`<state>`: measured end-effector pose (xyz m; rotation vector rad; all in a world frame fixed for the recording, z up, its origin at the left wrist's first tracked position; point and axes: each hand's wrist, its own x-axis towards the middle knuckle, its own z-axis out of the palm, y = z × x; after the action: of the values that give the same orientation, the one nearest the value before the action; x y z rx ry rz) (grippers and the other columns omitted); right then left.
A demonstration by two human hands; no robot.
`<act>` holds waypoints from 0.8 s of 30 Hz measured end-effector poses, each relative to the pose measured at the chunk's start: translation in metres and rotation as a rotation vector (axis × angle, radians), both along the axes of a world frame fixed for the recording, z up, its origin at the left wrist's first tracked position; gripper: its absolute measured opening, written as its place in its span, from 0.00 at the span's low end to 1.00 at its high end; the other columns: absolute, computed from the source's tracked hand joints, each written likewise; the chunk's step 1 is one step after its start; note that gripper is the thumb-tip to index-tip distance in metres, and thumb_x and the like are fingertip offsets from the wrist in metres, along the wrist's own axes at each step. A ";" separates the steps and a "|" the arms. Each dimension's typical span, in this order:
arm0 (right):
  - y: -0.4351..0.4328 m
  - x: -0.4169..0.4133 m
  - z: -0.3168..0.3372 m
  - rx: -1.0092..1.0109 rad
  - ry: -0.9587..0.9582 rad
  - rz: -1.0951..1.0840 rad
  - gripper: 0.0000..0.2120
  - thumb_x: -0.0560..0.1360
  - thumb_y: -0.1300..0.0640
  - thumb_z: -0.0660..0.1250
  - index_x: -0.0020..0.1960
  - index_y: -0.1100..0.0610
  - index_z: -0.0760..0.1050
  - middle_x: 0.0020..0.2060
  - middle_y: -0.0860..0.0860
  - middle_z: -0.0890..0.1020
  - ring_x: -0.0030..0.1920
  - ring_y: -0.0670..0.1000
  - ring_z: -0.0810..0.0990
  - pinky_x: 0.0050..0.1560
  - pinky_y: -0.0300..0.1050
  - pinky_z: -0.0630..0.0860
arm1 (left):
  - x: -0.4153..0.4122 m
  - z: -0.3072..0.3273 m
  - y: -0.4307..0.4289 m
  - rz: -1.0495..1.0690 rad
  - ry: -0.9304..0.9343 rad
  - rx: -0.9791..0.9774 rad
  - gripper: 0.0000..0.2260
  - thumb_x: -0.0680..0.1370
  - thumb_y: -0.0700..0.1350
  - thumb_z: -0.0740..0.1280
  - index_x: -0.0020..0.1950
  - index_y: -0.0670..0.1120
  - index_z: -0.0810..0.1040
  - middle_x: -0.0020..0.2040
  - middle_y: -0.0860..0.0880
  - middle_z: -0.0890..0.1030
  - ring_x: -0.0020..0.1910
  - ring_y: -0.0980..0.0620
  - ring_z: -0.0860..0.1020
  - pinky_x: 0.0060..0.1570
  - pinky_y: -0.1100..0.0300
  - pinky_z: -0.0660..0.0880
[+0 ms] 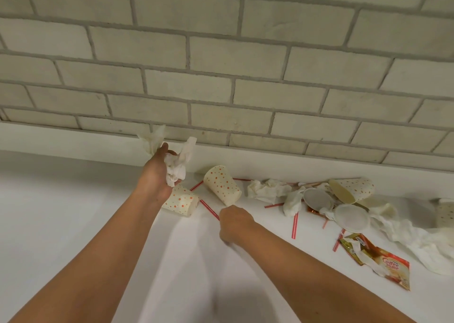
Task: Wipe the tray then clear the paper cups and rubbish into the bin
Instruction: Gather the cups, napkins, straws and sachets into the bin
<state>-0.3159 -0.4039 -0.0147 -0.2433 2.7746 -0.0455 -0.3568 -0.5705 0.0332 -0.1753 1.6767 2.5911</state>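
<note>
My left hand (157, 175) grips a wad of crumpled white tissues (175, 161), raised just above a spotted paper cup (183, 201) that lies on its side. My right hand (234, 220) is down on the white counter (73, 212) with its fingers curled at the end of a red striped straw (208, 208). A second spotted cup (222, 185) lies tipped over just beyond that hand. No tray and no bin are in view.
Rubbish spreads to the right along the wall: crumpled tissues (267, 190), plastic lids (351, 218), another tipped cup (353, 188), several red straws (294, 222) and torn Coffee Mate sachets (390, 266). A grey brick wall (221, 64) backs the counter.
</note>
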 end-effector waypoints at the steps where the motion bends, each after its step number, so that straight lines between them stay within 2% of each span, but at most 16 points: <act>1: 0.005 0.004 0.000 0.024 -0.010 0.014 0.16 0.74 0.66 0.63 0.62 0.63 0.72 0.46 0.55 0.75 0.51 0.54 0.77 0.47 0.43 0.72 | 0.003 0.003 0.006 0.003 -0.006 -0.019 0.20 0.83 0.53 0.49 0.33 0.46 0.61 0.26 0.57 0.72 0.18 0.59 0.65 0.19 0.68 0.59; 2: 0.010 0.008 -0.001 0.038 -0.012 0.023 0.16 0.74 0.66 0.63 0.62 0.62 0.72 0.47 0.56 0.75 0.51 0.53 0.77 0.47 0.42 0.72 | 0.007 0.005 0.012 -0.017 0.006 -0.014 0.20 0.83 0.53 0.48 0.33 0.47 0.60 0.29 0.53 0.44 0.17 0.60 0.64 0.19 0.69 0.57; 3: 0.015 0.011 -0.002 0.044 -0.009 0.030 0.15 0.75 0.65 0.62 0.61 0.63 0.72 0.49 0.56 0.75 0.53 0.54 0.78 0.48 0.42 0.73 | 0.009 0.007 0.019 -0.055 0.033 -0.002 0.20 0.83 0.52 0.47 0.32 0.47 0.59 0.55 0.62 0.53 0.16 0.60 0.63 0.19 0.69 0.54; 4: 0.019 0.015 -0.003 0.047 -0.009 0.030 0.15 0.75 0.65 0.61 0.61 0.63 0.72 0.52 0.56 0.76 0.55 0.55 0.78 0.49 0.43 0.74 | 0.010 0.007 0.025 -0.075 0.044 -0.003 0.21 0.83 0.51 0.47 0.31 0.47 0.59 0.35 0.51 0.58 0.15 0.59 0.62 0.18 0.68 0.53; 5: 0.024 0.019 -0.003 0.045 -0.011 0.022 0.14 0.76 0.65 0.60 0.61 0.63 0.72 0.56 0.56 0.77 0.57 0.55 0.78 0.51 0.43 0.74 | 0.012 0.008 0.031 -0.075 0.030 -0.021 0.22 0.83 0.51 0.47 0.30 0.47 0.60 0.27 0.56 0.79 0.16 0.57 0.63 0.19 0.69 0.54; 6: 0.029 0.022 -0.004 0.036 -0.017 0.006 0.14 0.76 0.65 0.60 0.62 0.63 0.72 0.58 0.57 0.76 0.58 0.55 0.77 0.53 0.43 0.74 | 0.012 0.007 0.035 -0.058 0.004 -0.051 0.22 0.83 0.51 0.48 0.31 0.47 0.61 0.20 0.55 0.67 0.17 0.55 0.63 0.21 0.69 0.55; 8: 0.040 0.029 -0.004 -0.019 -0.031 -0.043 0.14 0.77 0.66 0.58 0.63 0.63 0.69 0.59 0.57 0.75 0.60 0.57 0.76 0.54 0.45 0.73 | 0.010 0.002 0.040 -0.038 -0.043 -0.064 0.20 0.83 0.53 0.51 0.32 0.46 0.62 0.22 0.50 0.65 0.18 0.53 0.64 0.22 0.71 0.58; 10: 0.056 0.036 -0.001 -0.101 -0.055 -0.063 0.12 0.78 0.65 0.55 0.61 0.61 0.67 0.57 0.58 0.75 0.59 0.58 0.76 0.48 0.46 0.70 | 0.009 -0.003 0.043 -0.041 -0.050 -0.066 0.19 0.82 0.53 0.53 0.33 0.47 0.64 0.22 0.50 0.67 0.16 0.55 0.65 0.20 0.70 0.58; 12: 0.078 0.042 0.004 -0.195 -0.086 -0.063 0.08 0.78 0.66 0.53 0.54 0.57 0.64 0.47 0.55 0.72 0.50 0.56 0.76 0.41 0.41 0.67 | 0.009 -0.008 0.046 -0.051 -0.049 -0.037 0.19 0.82 0.52 0.54 0.33 0.47 0.64 0.20 0.52 0.67 0.16 0.56 0.66 0.19 0.71 0.59; 14: 0.102 0.049 0.010 -0.259 -0.096 -0.080 0.05 0.77 0.65 0.52 0.50 0.56 0.60 0.39 0.50 0.68 0.37 0.50 0.71 0.32 0.38 0.63 | 0.011 -0.008 0.050 -0.051 -0.048 -0.005 0.18 0.81 0.51 0.56 0.33 0.46 0.65 0.20 0.52 0.68 0.18 0.56 0.67 0.20 0.70 0.60; 16: 0.125 0.057 0.015 -0.316 -0.083 -0.107 0.04 0.78 0.64 0.52 0.47 0.56 0.61 0.37 0.50 0.71 0.33 0.48 0.69 0.32 0.38 0.65 | 0.009 -0.009 0.056 -0.081 -0.087 -0.024 0.18 0.81 0.52 0.56 0.33 0.46 0.65 0.21 0.51 0.68 0.18 0.56 0.67 0.19 0.71 0.61; 19: 0.155 0.076 0.021 -0.464 -0.088 -0.182 0.10 0.79 0.63 0.50 0.43 0.51 0.63 0.35 0.50 0.78 0.33 0.49 0.75 0.38 0.46 0.73 | 0.015 -0.007 0.072 -0.152 -0.164 -0.115 0.19 0.81 0.55 0.53 0.33 0.47 0.63 0.18 0.52 0.66 0.15 0.57 0.65 0.17 0.71 0.58; 21: 0.174 0.093 0.025 -0.512 -0.092 -0.215 0.13 0.79 0.64 0.49 0.42 0.49 0.63 0.33 0.48 0.80 0.32 0.48 0.76 0.38 0.45 0.74 | 0.025 -0.007 0.089 -0.186 -0.138 -0.157 0.17 0.81 0.55 0.55 0.36 0.47 0.67 0.26 0.51 0.75 0.20 0.56 0.71 0.23 0.67 0.64; 22: 0.182 0.102 0.026 -0.523 -0.090 -0.234 0.13 0.79 0.65 0.49 0.43 0.50 0.64 0.33 0.48 0.80 0.32 0.48 0.77 0.38 0.45 0.75 | 0.032 -0.006 0.100 -0.233 -0.137 -0.168 0.17 0.80 0.56 0.56 0.39 0.47 0.70 0.35 0.50 0.81 0.28 0.55 0.77 0.29 0.64 0.69; 23: 0.190 0.111 0.028 -0.533 -0.085 -0.256 0.12 0.79 0.65 0.49 0.45 0.51 0.65 0.34 0.49 0.81 0.33 0.49 0.77 0.38 0.47 0.76 | 0.038 -0.007 0.112 -0.292 -0.140 -0.187 0.19 0.79 0.59 0.56 0.41 0.46 0.72 0.46 0.49 0.83 0.38 0.53 0.80 0.37 0.62 0.72; 24: 0.199 0.121 0.030 -0.541 -0.076 -0.278 0.11 0.79 0.65 0.49 0.49 0.53 0.66 0.35 0.50 0.81 0.33 0.48 0.78 0.39 0.48 0.76 | 0.046 -0.007 0.124 -0.339 -0.153 -0.217 0.22 0.78 0.63 0.55 0.43 0.45 0.74 0.53 0.48 0.83 0.47 0.51 0.80 0.43 0.60 0.73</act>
<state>-0.1949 -0.2049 0.0150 0.0164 2.6430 -0.8585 -0.3110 -0.4469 0.0266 -0.0853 1.7542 2.1004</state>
